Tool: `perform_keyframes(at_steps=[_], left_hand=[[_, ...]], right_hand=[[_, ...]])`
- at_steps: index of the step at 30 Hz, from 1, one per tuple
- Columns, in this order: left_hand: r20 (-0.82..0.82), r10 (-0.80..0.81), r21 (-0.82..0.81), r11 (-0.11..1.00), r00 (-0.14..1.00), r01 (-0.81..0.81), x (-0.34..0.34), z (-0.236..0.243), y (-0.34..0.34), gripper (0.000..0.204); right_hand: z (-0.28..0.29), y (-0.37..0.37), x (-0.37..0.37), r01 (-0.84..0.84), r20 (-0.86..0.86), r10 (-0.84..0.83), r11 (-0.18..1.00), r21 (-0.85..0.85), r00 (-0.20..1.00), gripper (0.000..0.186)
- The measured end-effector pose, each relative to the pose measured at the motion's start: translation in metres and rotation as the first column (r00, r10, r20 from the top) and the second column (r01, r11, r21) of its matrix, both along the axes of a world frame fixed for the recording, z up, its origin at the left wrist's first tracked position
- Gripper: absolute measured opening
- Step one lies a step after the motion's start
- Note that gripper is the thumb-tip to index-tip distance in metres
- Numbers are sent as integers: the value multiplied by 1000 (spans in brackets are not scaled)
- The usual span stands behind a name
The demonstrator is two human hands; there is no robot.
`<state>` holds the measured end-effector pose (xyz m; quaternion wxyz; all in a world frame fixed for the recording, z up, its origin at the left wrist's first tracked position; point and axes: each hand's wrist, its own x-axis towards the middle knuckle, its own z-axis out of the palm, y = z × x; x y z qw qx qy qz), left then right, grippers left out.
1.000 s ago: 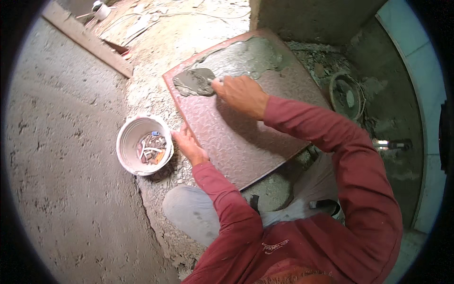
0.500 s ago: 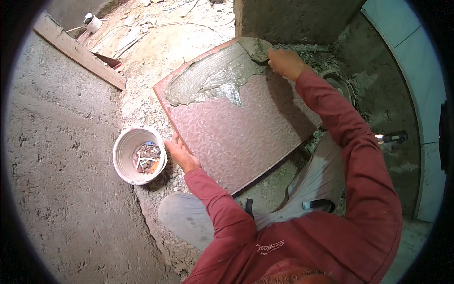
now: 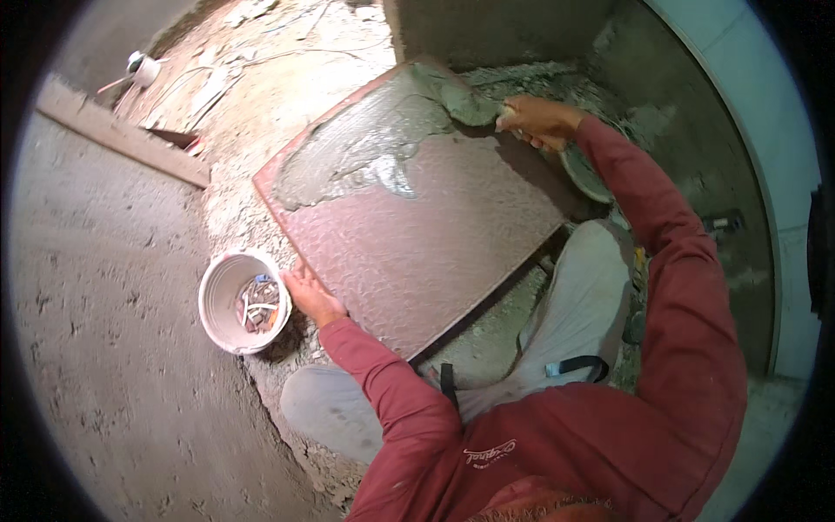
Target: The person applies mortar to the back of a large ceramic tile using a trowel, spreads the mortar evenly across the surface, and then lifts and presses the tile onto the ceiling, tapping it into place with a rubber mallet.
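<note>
Tile [image 3: 435, 252]: textured face up, before the person's knees [image 3: 600, 248].
Right hand [image 3: 544, 120]: closed around the trowel [image 3: 474, 109], blade by the far right edge; heavy pressure there might tip the tile.
Left hand [image 3: 313, 297]: partly open against the left edge, beside the white bucket [image 3: 211, 304]; grip underneath cannot be told.
Mortar [image 3: 344, 152]: covers the far part; could spill if pushed overboard.

Your head-worn fisheye camera [image 3: 417, 261] looks steeply down at the tile [image 3: 435, 252] from close above it — your torso [image 3: 565, 444] on its near side.
</note>
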<state>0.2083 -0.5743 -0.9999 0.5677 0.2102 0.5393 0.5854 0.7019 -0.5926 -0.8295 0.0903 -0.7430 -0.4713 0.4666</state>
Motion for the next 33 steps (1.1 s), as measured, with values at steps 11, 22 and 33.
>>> perform_keyframes(at_steps=[11, 22, 33], left_hand=[[-145, -328, -26, 944, 933, 328, -49, -11, -4, 30], [-292, -239, 51, 963, 926, 265, -25, -17, -11, 59], [-279, -281, 39, 952, 918, 303, -39, -37, -7, 56]], right_hand=[[65, -187, 108, -153, 491, 149, 988, -34, 858, 53], [19, -230, 122, -227, 810, 409, 912, -342, 420, 36], [-24, -200, 112, -195, 646, 384, 917, -347, 660, 30]])
